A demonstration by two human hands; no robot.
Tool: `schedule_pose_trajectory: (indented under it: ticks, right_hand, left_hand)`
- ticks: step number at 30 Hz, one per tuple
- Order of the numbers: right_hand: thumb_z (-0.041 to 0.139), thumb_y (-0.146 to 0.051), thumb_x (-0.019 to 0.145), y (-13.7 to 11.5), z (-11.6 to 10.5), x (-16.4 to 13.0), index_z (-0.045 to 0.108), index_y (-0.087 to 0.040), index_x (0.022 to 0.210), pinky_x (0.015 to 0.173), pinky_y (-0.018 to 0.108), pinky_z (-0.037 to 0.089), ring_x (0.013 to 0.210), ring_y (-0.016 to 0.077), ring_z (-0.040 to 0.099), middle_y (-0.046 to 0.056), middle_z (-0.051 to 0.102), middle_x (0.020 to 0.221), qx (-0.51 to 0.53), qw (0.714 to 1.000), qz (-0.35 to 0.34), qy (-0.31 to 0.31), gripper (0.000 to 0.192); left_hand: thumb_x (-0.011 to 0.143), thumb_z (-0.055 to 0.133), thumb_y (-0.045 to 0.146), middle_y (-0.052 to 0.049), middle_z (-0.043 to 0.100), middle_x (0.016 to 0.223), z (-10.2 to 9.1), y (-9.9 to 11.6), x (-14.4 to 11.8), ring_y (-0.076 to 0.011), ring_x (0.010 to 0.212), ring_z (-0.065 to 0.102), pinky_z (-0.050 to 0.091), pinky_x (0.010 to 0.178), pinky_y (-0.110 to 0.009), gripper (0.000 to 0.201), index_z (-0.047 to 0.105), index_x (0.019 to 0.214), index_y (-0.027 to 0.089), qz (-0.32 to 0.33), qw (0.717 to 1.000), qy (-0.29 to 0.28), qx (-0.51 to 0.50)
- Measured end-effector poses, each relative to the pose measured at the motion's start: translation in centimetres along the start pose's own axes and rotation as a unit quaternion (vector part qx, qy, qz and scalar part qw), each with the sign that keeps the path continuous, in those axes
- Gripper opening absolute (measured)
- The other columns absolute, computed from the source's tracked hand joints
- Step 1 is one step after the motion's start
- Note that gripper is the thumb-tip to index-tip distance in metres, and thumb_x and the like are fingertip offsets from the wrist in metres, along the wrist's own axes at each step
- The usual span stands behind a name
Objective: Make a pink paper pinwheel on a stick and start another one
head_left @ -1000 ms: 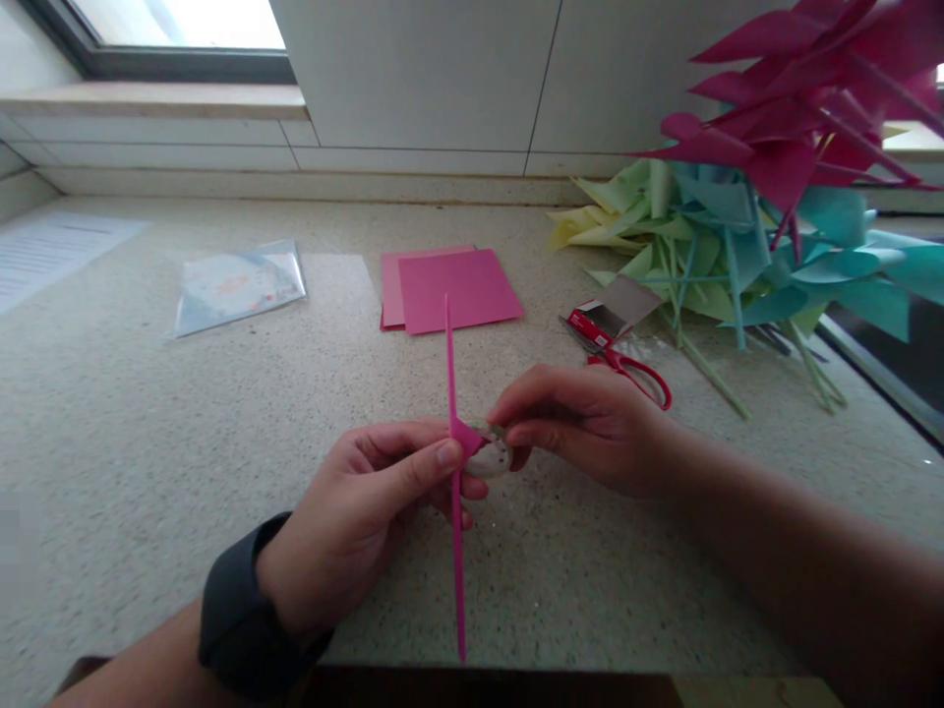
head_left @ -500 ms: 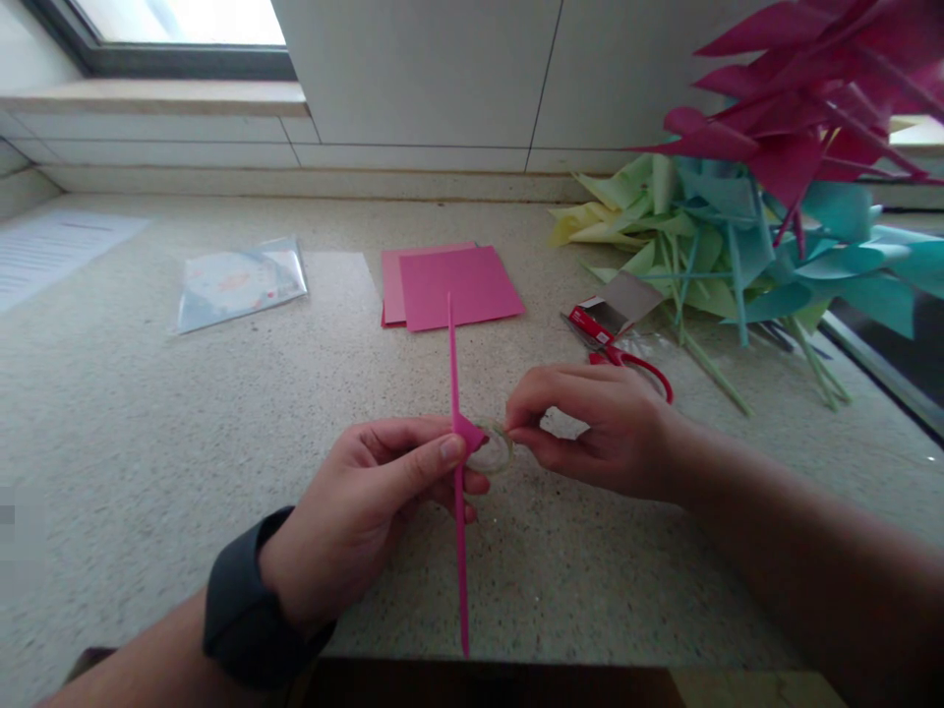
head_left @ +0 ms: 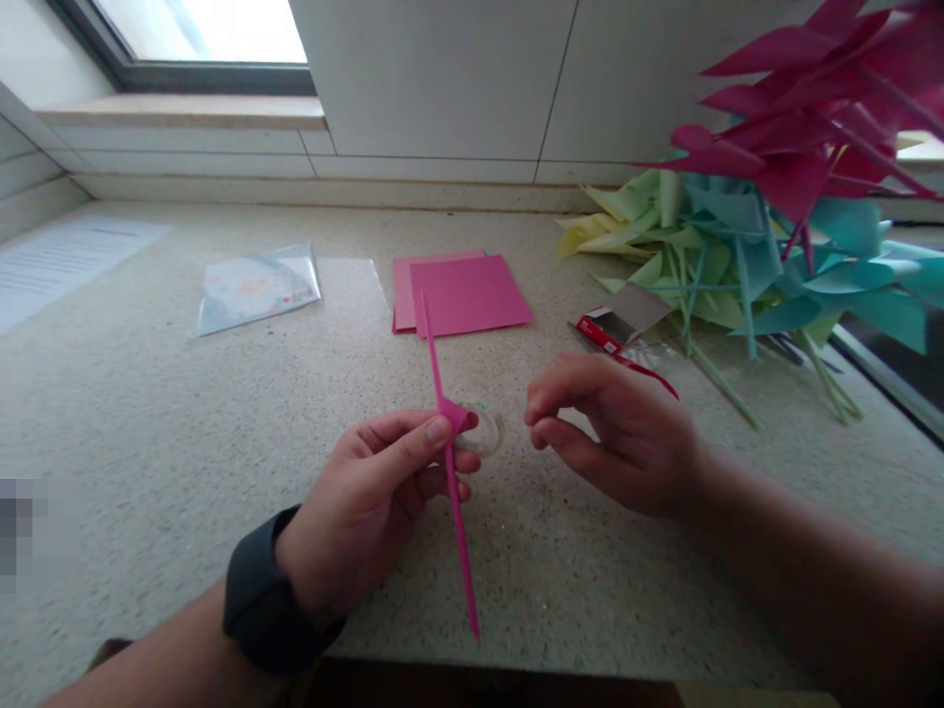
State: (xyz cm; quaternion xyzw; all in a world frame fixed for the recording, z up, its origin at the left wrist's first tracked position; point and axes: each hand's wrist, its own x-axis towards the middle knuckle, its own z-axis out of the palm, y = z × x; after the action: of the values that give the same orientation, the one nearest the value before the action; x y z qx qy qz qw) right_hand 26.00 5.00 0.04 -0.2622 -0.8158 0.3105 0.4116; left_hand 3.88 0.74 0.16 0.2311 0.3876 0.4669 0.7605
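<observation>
My left hand pinches a thin pink rolled-paper stick between thumb and fingers, near its middle. A small loose corner of paper sticks out to the right of the thumb. Close behind the fingers is a clear ring-shaped roll of tape; whether the left fingers hold it or it rests on the counter I cannot tell. My right hand is a short way right of the roll, thumb and forefinger pressed together. Anything between those fingertips is too small to make out.
Stacked pink paper sheets lie ahead on the counter. Red-handled scissors and a small red box lie beyond my right hand. Paper pinwheels pile up at right. A clear packet is at left.
My right hand has moved away from the tape roll to the right. The pink stick has tilted, its top leaning left, and the left hand and roll have shifted slightly left.
</observation>
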Motion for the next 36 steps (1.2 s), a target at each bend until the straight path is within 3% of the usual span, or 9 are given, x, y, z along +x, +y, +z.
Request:
schedule_pose_trajectory:
  ticks: [3, 8, 17, 19, 21, 23, 27, 31, 36]
  right_hand:
    - [0.067, -0.02, 0.091, 0.4, 0.7, -0.2, 0.049, -0.025, 0.111, 0.067, 0.026, 0.055, 0.077, 0.0124, 0.063, 0.001, 0.06, 0.096, 0.102, 0.991, 0.082, 0.034, 0.027]
    - [0.075, -0.033, 0.086, 0.3, 1.8, 0.0, 0.058, -0.02, 0.097, 0.075, 0.03, 0.055, 0.084, 0.016, 0.064, 0.003, 0.063, 0.092, 0.107, 0.983, 0.146, -0.023, 0.024]
    - [0.069, -0.021, 0.086, 0.0, 2.6, 0.3, 0.057, -0.023, 0.088, 0.071, 0.028, 0.056, 0.078, 0.015, 0.066, 0.001, 0.066, 0.084, 0.091, 0.976, 0.153, 0.127, 0.013]
    - [0.068, -0.018, 0.086, 0.0, 2.1, 0.3, 0.057, -0.025, 0.091, 0.069, 0.029, 0.054, 0.076, 0.0151, 0.065, 0.0, 0.064, 0.083, 0.038, 0.979, 0.125, 0.159, 0.013]
    - [0.067, -0.014, 0.086, 0.0, 1.5, 0.2, 0.06, -0.026, 0.096, 0.072, 0.032, 0.053, 0.078, 0.0161, 0.063, 0.0, 0.064, 0.086, -0.041, 0.985, 0.064, 0.158, 0.018]
    - [0.067, -0.009, 0.084, -0.1, 0.8, 0.2, 0.062, -0.027, 0.102, 0.074, 0.034, 0.052, 0.08, 0.0175, 0.062, 0.001, 0.065, 0.088, -0.107, 0.986, -0.005, 0.124, 0.026]
    - [0.066, -0.005, 0.084, -0.4, -0.2, 0.3, 0.062, -0.026, 0.115, 0.077, 0.036, 0.053, 0.084, 0.0198, 0.063, 0.004, 0.07, 0.092, -0.169, 0.978, -0.12, 0.015, 0.037]
    - [0.066, -0.007, 0.087, -0.6, -0.5, 0.3, 0.063, -0.021, 0.119, 0.08, 0.036, 0.054, 0.086, 0.0203, 0.063, 0.006, 0.072, 0.096, -0.211, 0.962, -0.165, -0.049, 0.035]
    - [0.061, -0.007, 0.092, -0.7, -0.2, 0.4, 0.064, -0.015, 0.114, 0.077, 0.035, 0.053, 0.087, 0.0204, 0.062, 0.008, 0.07, 0.094, -0.252, 0.945, -0.198, -0.064, 0.024]
  left_hand:
    - [0.076, 0.085, 0.024, -0.004, 0.078, 0.082, -0.1, 0.1, 0.0, -0.0096, 0.064, 0.07, 0.058, 0.059, -0.015, 0.017, 0.08, 0.088, 0.013, 0.003, 1.0, 0.001, -0.012]
    - [0.077, 0.085, 0.022, -0.004, 0.078, 0.08, -0.2, -0.1, 0.0, -0.0115, 0.066, 0.072, 0.059, 0.063, -0.017, 0.015, 0.08, 0.089, 0.014, 0.012, 1.0, -0.008, -0.02]
    - [0.081, 0.081, 0.021, -0.005, 0.078, 0.105, -0.1, -0.4, -0.1, -0.0125, 0.073, 0.073, 0.06, 0.062, -0.02, 0.006, 0.08, 0.083, 0.016, 0.034, 0.999, -0.006, 0.011]
    - [0.081, 0.081, 0.021, -0.005, 0.077, 0.109, -0.1, -0.4, -0.1, -0.0112, 0.07, 0.072, 0.06, 0.062, -0.02, 0.005, 0.08, 0.084, 0.016, 0.031, 0.999, 0.002, 0.015]
    - [0.08, 0.082, 0.022, -0.004, 0.077, 0.093, -0.2, -0.5, 0.0, -0.0116, 0.067, 0.071, 0.059, 0.061, -0.02, 0.009, 0.08, 0.086, 0.016, 0.023, 1.0, 0.007, 0.015]
    - [0.079, 0.083, 0.024, -0.002, 0.074, 0.078, -0.3, -0.5, 0.0, -0.0123, 0.066, 0.07, 0.059, 0.062, -0.02, 0.013, 0.08, 0.088, 0.016, 0.017, 1.0, 0.007, 0.021]
    - [0.082, 0.08, 0.026, -0.002, 0.074, 0.082, -0.5, -0.7, 0.1, -0.0121, 0.07, 0.07, 0.058, 0.067, -0.022, 0.012, 0.079, 0.09, 0.017, 0.027, 0.997, -0.008, 0.076]
    - [0.084, 0.079, 0.03, -0.002, 0.074, 0.083, -0.6, -0.8, 0.2, -0.0113, 0.07, 0.068, 0.057, 0.069, -0.021, 0.014, 0.078, 0.089, 0.016, 0.046, 0.989, -0.006, 0.137]
    - [0.087, 0.077, 0.032, -0.001, 0.073, 0.08, -0.7, -0.9, 0.2, -0.0103, 0.071, 0.068, 0.056, 0.067, -0.018, 0.016, 0.076, 0.085, 0.016, 0.06, 0.983, -0.019, 0.172]
